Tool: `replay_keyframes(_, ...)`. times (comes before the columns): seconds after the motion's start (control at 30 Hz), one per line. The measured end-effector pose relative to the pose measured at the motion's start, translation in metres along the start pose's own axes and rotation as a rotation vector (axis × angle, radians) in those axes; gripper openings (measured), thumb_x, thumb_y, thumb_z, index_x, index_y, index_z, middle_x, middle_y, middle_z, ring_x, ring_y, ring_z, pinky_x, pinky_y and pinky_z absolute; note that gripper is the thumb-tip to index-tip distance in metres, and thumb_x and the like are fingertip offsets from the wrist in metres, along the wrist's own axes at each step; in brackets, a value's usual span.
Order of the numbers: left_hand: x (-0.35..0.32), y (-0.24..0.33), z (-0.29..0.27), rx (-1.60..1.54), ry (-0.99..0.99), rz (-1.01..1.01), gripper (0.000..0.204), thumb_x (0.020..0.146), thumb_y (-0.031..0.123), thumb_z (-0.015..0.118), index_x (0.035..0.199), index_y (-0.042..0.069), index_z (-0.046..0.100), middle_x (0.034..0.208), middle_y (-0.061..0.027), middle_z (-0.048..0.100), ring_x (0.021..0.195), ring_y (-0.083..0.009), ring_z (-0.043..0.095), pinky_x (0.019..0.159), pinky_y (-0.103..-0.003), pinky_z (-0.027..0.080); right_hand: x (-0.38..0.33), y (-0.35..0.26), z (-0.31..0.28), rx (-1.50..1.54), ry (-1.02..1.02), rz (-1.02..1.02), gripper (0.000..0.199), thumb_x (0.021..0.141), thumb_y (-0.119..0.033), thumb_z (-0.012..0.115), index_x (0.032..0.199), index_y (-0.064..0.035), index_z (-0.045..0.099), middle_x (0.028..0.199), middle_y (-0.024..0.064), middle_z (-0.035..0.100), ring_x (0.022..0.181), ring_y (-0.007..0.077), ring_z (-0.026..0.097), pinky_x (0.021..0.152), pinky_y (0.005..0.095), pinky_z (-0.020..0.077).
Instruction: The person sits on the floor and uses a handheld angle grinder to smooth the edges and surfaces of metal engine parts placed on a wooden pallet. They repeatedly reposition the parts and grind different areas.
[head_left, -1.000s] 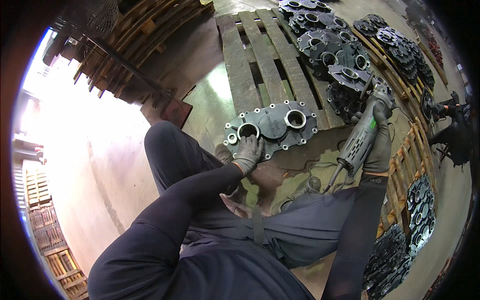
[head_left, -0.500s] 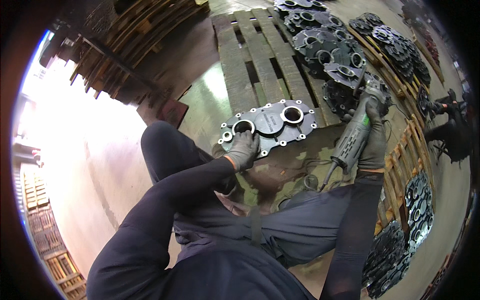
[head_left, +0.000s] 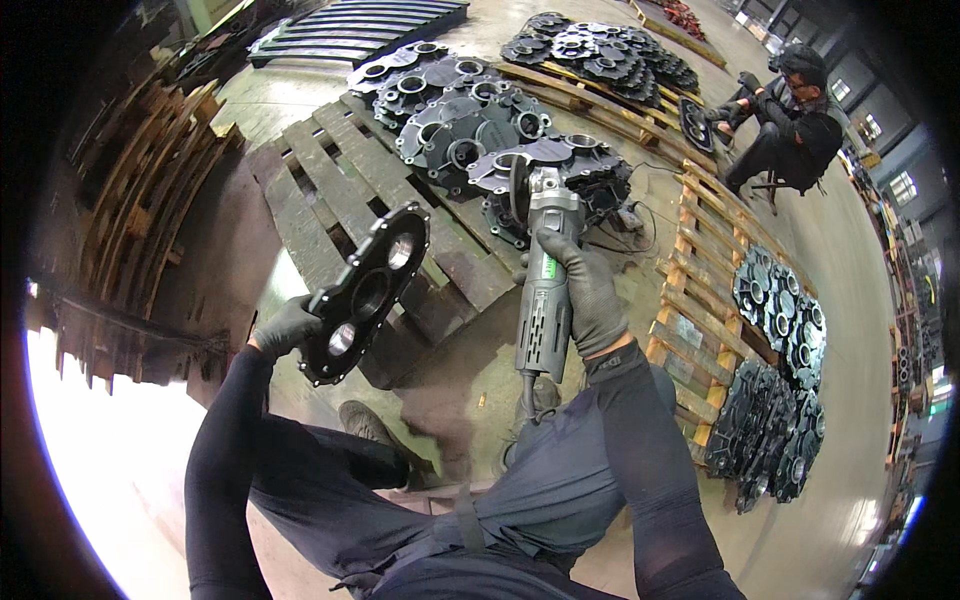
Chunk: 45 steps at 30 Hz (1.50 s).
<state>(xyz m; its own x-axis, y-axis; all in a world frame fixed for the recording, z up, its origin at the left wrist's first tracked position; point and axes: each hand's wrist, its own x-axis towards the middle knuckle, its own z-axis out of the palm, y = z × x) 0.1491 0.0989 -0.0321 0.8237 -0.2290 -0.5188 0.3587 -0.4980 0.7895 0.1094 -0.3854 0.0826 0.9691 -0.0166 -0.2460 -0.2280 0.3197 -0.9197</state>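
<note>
My left hand (head_left: pixel 287 328), in a grey glove, is closed on the near left end of a dark metal cover plate (head_left: pixel 372 292). The plate is tilted up on its edge, showing its round openings, in front of a worn wooden pallet (head_left: pixel 330 215). In my right hand (head_left: pixel 588 290), gloved too, is a grey angle grinder (head_left: pixel 545 325), held by its body. Its head and disc (head_left: pixel 520 188) point away from me, in front of the stacked metal covers (head_left: pixel 475 130) on the pallet. The grinder's cord runs down between my legs.
More covers lie piled on a second pallet (head_left: pixel 610 55) at the far side. At the right, others (head_left: pixel 770 400) stand beside a bare-slatted pallet (head_left: pixel 690 290). A seated person (head_left: pixel 795 125) is at the far right. Stacked wooden pallets (head_left: pixel 150 190) rise at the left.
My view has swung to the right. The cover plate, lying with its face up before, is now tipped up on edge in my left hand. My right hand keeps the grinder.
</note>
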Motion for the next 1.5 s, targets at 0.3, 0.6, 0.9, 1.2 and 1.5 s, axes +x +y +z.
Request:
replay_keyframes(0.3, 0.041, -0.014, -0.013, 0.542, 0.675, -0.141, 0.067, 0.109, 0.063, 0.055, 0.124, 0.002, 0.077, 0.114, -0.0242, 0.079, 0.112, -0.036, 0.075, 0.098, -0.044, 0.055, 0.012, 0.011, 0.008, 0.125, 0.088, 0.027, 0.043, 0.095, -0.026, 0.084, 0.117, 0.0031, 0.062, 0.091, 0.0128, 0.07, 0.067, 0.0266, 0.077, 0.057, 0.0391, 0.0683)
replay_keyframes(0.6, 0.037, -0.012, -0.001, 0.63, 0.736, -0.123, 0.072, 0.104, 0.072, 0.048, 0.118, 0.009, 0.08, 0.119, -0.0242, 0.077, 0.115, -0.0444, 0.072, 0.099, -0.052, 0.053, 0.017, 0.019, -0.004, -0.163, -0.013, 0.018, 0.051, 0.1, -0.04, 0.078, 0.117, 0.0068, 0.069, 0.096, 0.0156, 0.078, 0.079, 0.0226, 0.08, 0.065, 0.0331, 0.0652)
replay_keyframes(0.9, 0.103, 0.011, -0.033, 0.546, 0.438, -0.012, 0.064, 0.106, 0.067, 0.055, 0.128, 0.012, 0.08, 0.122, -0.0191, 0.079, 0.118, -0.0373, 0.074, 0.102, -0.044, 0.054, 0.024, 0.012, 0.015, -0.183, 0.062, 0.17, 0.047, 0.102, -0.039, 0.075, 0.117, 0.006, 0.07, 0.097, 0.016, 0.078, 0.079, 0.0216, 0.08, 0.065, 0.029, 0.0645)
replay_keyframes(1.2, 0.136, -0.015, 0.03, 0.77, 0.292, 0.318, 0.051, 0.104, 0.045, 0.067, 0.14, 0.01, 0.069, 0.128, -0.023, 0.075, 0.119, -0.0416, 0.072, 0.103, -0.048, 0.056, 0.015, 0.01, 0.037, -0.203, 0.177, 0.064, 0.046, 0.098, -0.04, 0.078, 0.11, 0.0038, 0.07, 0.085, 0.0191, 0.078, 0.063, 0.0209, 0.076, 0.054, 0.0307, 0.0612)
replay_keyframes(1.5, 0.142, -0.035, 0.129, 0.814, 0.303, 0.269, 0.072, 0.088, 0.062, 0.081, 0.115, -0.003, 0.069, 0.118, -0.0283, 0.067, 0.119, -0.0466, 0.064, 0.101, -0.053, 0.052, 0.003, 0.002, 0.023, -0.241, 0.017, 0.069, 0.048, 0.101, -0.036, 0.077, 0.118, 0.0079, 0.071, 0.1, 0.0146, 0.078, 0.085, 0.0234, 0.081, 0.072, 0.0323, 0.0644)
